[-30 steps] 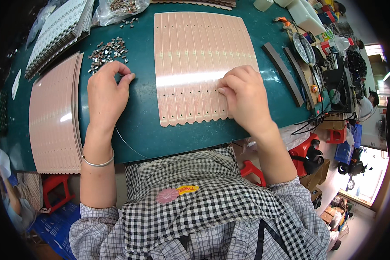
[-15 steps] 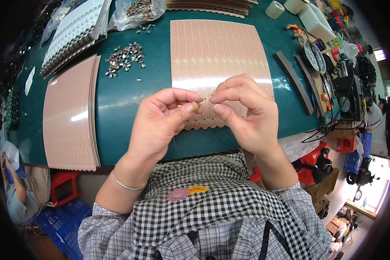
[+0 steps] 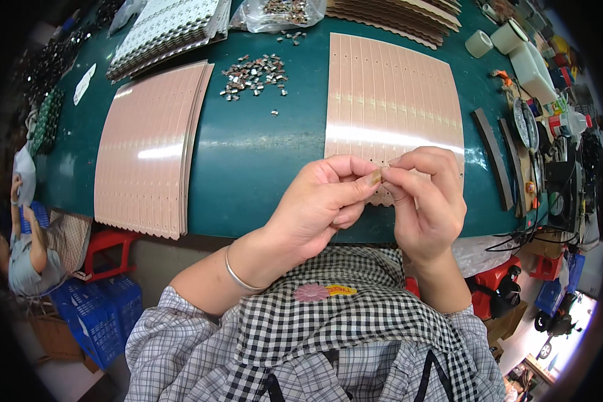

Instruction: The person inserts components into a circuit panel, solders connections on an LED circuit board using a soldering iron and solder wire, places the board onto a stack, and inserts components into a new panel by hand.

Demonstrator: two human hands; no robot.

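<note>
My left hand (image 3: pixel 318 201) is closed in a pinch, thumb pressed against the index finger. Its fingertips meet those of my right hand (image 3: pixel 432 204), which is pinched as well. Whatever sits between the fingertips is too small or too hidden to name. Both hands hover over the near edge of a pinkish-tan grooved sheet (image 3: pixel 395 80) with small holes and a scalloped edge. A pile of small shiny metal clips (image 3: pixel 253 75) lies to the left of that sheet, with one loose clip (image 3: pixel 275 113) nearer to me.
A stack of similar tan sheets (image 3: pixel 144 151) lies on the left of the green table (image 3: pixel 261 167). Patterned white sheets (image 3: pixel 171 33), a plastic bag of clips (image 3: pixel 278 15) and more brown sheets (image 3: pixel 395 17) line the back. Dark bars (image 3: pixel 492 159) and cables (image 3: pixel 536 224) are at the right.
My hands have come together, the fingertips now touching where they were apart. My right hand's gap between thumb and fingers has closed. The whole view has shifted, so the table's things sit farther right.
</note>
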